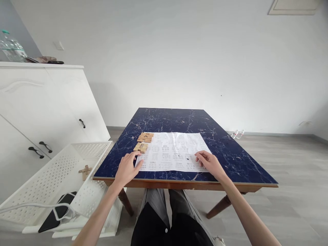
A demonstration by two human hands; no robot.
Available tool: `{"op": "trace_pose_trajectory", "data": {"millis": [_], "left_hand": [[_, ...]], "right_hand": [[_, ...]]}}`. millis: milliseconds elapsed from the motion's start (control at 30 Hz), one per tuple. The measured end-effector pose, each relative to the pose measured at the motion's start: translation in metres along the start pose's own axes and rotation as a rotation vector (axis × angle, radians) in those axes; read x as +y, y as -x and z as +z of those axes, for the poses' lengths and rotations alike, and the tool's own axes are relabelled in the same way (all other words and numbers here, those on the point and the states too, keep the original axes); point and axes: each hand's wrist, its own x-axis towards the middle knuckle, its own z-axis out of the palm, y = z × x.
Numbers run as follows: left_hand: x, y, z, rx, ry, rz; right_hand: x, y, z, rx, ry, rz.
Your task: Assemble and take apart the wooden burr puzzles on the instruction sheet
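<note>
A large white sheet (166,150) printed with rows of small grey figures lies on the blue marbled table (174,119). Light wooden block pieces (145,137) sit on its far left corner, and a second small cluster of wooden pieces (140,147) is nearer to me on the left edge. My left hand (128,166) rests at the sheet's near left corner, thumb and fingers apart, fingertips close to the nearer cluster. On the right edge of the sheet lies my right hand (208,162), its fingers loosely bent and apart with nothing visible in them.
Left of the table stands a white perforated basket (94,150) with a wooden cross-shaped piece (85,171) and a black flat object (57,212). A white cabinet (51,102) is behind it, with plastic bottles (12,48) on top. More bottles (237,134) lie by the wall.
</note>
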Motion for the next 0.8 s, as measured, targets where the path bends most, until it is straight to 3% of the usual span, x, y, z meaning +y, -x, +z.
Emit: {"op": "trace_pose_trajectory", "data": {"millis": [800], "left_hand": [[-0.0087,0.0045,0.001,0.073,0.159,-0.058]], "right_hand": [[0.004,0.0026,-0.0025,0.052,-0.041,-0.007]]}}
